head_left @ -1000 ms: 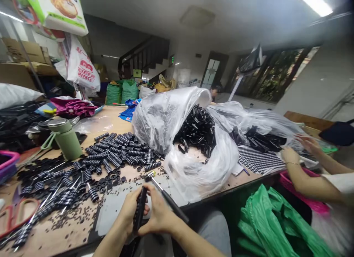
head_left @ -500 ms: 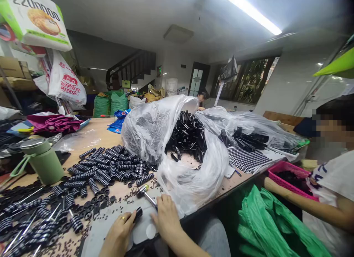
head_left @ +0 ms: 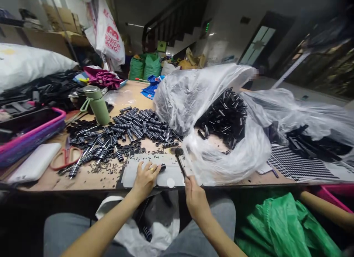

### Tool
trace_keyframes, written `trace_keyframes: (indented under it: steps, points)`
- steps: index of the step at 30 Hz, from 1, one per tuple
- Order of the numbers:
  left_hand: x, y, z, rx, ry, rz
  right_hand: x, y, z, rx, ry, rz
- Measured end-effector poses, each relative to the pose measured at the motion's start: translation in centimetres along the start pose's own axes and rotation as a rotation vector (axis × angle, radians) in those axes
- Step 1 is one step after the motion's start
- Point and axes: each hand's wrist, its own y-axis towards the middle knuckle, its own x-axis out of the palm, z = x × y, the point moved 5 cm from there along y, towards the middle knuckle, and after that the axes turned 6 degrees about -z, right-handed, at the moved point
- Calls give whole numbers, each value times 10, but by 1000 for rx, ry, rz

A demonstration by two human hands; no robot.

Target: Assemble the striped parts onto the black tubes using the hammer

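Note:
My left hand (head_left: 146, 177), a ring on one finger, is closed around a short black cylindrical part (head_left: 162, 168) over a pale grey mat (head_left: 132, 175) at the table edge. My right hand (head_left: 195, 199) grips the handle of a small hammer (head_left: 181, 165), its dark head pointing away from me. Beyond the hands is a pile of black ribbed rollers (head_left: 138, 126) with light bands. Tiny dark pieces and black rings lie scattered near the mat. A white round spot (head_left: 170, 182) shows between my hands.
A clear plastic bag (head_left: 177, 102) spills black parts at centre right. Left are a green flask (head_left: 100, 111), red-handled scissors (head_left: 66, 158), a white box-like object (head_left: 35, 164) and a pink-rimmed basket (head_left: 59, 113). A white bag (head_left: 171, 216) hangs between my knees. Another person's arm (head_left: 326, 209) is at right.
My view has tilted down and swung left, bringing the scissors, basket and lap bag into sight. Both hands still hold the same things; the hammer's head now points more directly away from me.

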Motion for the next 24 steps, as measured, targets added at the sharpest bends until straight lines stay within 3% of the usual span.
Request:
trace_keyframes:
  steps: [4,9,14,17,21,22,24]
  points:
    - [8,0,8,-1,24,-57,8,-8,9,40,-167,-68]
    - [27,-4,29,29,73,-67,-2,-17,-34,-110,20,-29]
    - [38,-5,26,52,76,-95,38,-25,-62,-140,-190,-306]
    - [23,5,20,36,28,-79,35,-19,-58,-117,-141,-296]
    - [5,4,23,-75,-26,2,4,2,-30,-2,-197,-137]
    - [5,-3,31,-9,-26,53,-2,9,-21,26,-232,-104]
    - [9,-27,52,259,-50,178,-8,21,-1,69,-297,-54]
